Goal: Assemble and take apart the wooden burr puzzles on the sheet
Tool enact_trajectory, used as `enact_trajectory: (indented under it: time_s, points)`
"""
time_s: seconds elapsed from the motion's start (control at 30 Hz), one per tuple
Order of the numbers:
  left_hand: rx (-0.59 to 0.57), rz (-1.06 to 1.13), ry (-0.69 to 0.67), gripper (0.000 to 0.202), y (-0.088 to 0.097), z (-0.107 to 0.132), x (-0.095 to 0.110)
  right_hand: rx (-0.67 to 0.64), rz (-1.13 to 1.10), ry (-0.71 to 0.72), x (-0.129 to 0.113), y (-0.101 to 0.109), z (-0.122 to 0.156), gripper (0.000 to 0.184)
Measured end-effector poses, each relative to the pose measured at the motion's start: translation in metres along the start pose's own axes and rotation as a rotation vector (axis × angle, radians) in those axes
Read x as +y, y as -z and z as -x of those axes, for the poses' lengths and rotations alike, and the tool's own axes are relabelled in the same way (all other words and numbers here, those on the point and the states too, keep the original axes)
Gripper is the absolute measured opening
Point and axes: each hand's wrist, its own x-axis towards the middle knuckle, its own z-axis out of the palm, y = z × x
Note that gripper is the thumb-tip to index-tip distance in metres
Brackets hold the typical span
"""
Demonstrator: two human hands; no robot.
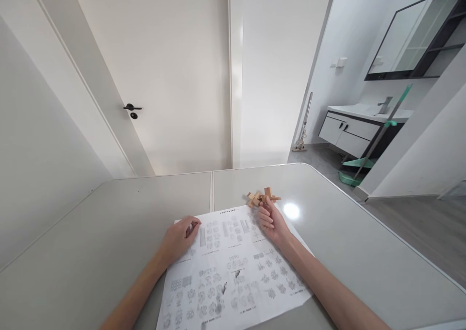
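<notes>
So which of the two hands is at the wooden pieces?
The right hand: its fingers are at the wooden pieces by the far edge of the paper, while the left hand lies at its left edge.

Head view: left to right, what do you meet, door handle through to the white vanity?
Black door handle → left hand → leftmost cluster of wooden pieces → right hand → mop → white vanity.
</notes>
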Motion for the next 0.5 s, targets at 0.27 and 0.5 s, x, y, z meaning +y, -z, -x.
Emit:
enact_trajectory:
  time_s: [0.27, 0.5]
  points:
    - [0.001, 0.013, -0.001, 0.028, 0.0005, 0.0015, 0.0006, 0.053, 0.15, 0.075, -0.0011, -0.0003, -0.0021, 0.035]
    - [0.007, 0.052, 0.002, 0.027, 0.0013, 0.0025, 0.0007, 0.147, 0.344, 0.218, 0.0046, -0.0085, 0.0033, 0.037]
